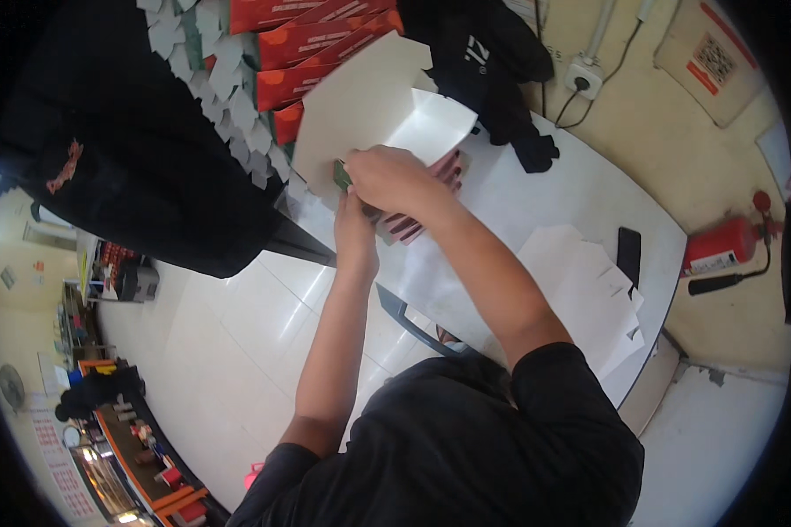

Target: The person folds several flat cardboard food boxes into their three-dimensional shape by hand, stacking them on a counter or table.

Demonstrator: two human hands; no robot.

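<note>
A partly folded carton [360, 101] with a white inside stands tilted in front of me at the table's far left. My right hand [387, 178] is closed at its near edge, knuckles up, beside a small green flap [342, 175]. From below, my left hand [355, 230] reaches to the same edge, its fingers closed against the carton near the flap. The right hand partly covers the left fingertips. Under and beside the carton lies a pile of dark red and white folded card [406, 228].
White flat card blanks [580, 281] and a black phone [628, 255] lie on the white table [501, 211]. Red cartons [303, 53] are stacked at the far left, black cloth [492, 70] behind. A fire extinguisher [721, 246] hangs right; a grey chair [413, 321] stands near.
</note>
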